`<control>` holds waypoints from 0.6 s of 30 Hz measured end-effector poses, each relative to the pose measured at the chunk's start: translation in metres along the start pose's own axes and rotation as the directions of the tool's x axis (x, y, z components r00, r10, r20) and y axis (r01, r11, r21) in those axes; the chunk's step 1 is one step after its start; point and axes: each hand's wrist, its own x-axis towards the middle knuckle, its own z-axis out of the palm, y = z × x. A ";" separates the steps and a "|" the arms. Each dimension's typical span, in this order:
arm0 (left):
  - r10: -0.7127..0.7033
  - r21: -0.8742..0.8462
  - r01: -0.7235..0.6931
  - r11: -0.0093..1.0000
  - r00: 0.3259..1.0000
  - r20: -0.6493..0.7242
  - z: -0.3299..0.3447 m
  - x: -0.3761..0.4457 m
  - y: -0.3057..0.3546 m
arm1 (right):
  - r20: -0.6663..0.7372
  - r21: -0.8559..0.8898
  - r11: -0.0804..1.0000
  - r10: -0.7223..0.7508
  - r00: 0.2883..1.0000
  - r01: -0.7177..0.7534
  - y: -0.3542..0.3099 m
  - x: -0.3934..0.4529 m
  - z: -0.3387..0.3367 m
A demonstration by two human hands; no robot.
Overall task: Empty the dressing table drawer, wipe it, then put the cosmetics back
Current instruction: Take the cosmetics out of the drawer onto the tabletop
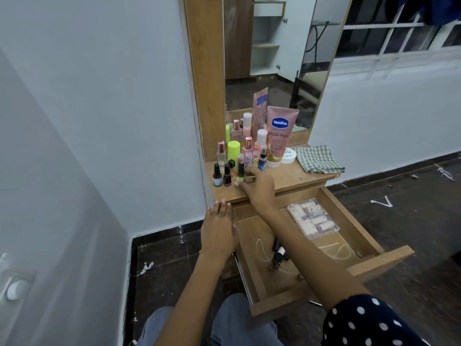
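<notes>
i am pinching a small yellow-green nail polish bottle (241, 174) with my right hand (258, 184) on the wooden tabletop (296, 178); left hand (219, 226) resting flat, holding nothing. risk: knuckles toppling the packed upright cosmetic bottles (245, 152). open wooden drawer (349, 221) is holding items.

Your worktop (294, 179): nail polish bottles (227, 175) front left, Vaseline tube (279, 136) upright by mirror, white jar (288, 156) beside it, checked cloth (318, 159) folded right

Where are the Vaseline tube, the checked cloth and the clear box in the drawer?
Vaseline tube (279, 136), head view, middle of its pink front.
Checked cloth (318, 159), head view, centre of the folded top.
Clear box (313, 218), head view, middle of its lid.
</notes>
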 end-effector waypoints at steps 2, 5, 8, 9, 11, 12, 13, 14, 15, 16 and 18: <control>0.000 0.005 0.000 1.000 1.000 0.001 0.001 0.001 0.000 | -0.016 0.012 1.000 0.027 1.000 -0.027 -0.002 0.003 0.006; -0.008 -0.003 0.008 1.000 1.000 -0.005 0.001 0.002 0.001 | -0.046 0.023 1.000 0.014 0.999 -0.013 -0.002 0.003 0.012; -0.009 -0.008 0.009 1.000 1.000 -0.004 0.002 0.001 0.001 | -0.042 0.036 0.999 -0.018 0.999 0.020 -0.001 0.004 0.011; -0.009 -0.011 0.008 1.000 1.000 -0.005 0.002 0.000 0.000 | -0.038 0.042 0.999 -0.018 0.999 0.020 0.001 0.004 0.008; -0.008 -0.019 0.008 1.000 1.000 -0.008 0.002 0.000 -0.001 | -0.020 0.013 0.999 -0.031 0.999 0.031 0.004 0.003 -0.007; -0.005 -0.015 0.005 1.000 1.000 -0.010 0.003 -0.001 -0.001 | 0.009 -0.002 0.998 -0.064 0.998 0.064 0.008 0.001 -0.017; 0.001 -0.009 -0.001 1.000 1.000 -0.013 0.002 -0.001 -0.001 | 0.057 -0.014 0.992 -0.121 0.991 0.122 0.012 -0.002 -0.030; 0.008 -0.007 -0.008 1.000 1.000 -0.015 0.003 -0.001 -0.001 | 0.136 -0.031 0.983 -0.173 0.975 0.179 0.018 -0.005 -0.044; 0.013 -0.010 -0.014 1.000 1.000 -0.017 0.003 0.000 -0.001 | 0.251 -0.047 0.974 -0.202 0.947 0.220 0.023 -0.010 -0.060; 0.014 -0.016 -0.015 1.000 1.000 -0.020 0.005 0.001 -0.001 | 0.392 -0.073 0.969 -0.192 0.900 0.238 0.029 -0.016 -0.075; 0.008 -0.031 -0.009 0.999 1.000 -0.027 0.007 0.001 -0.002 | 0.630 -0.147 0.958 -0.102 0.770 0.246 0.038 -0.032 -0.099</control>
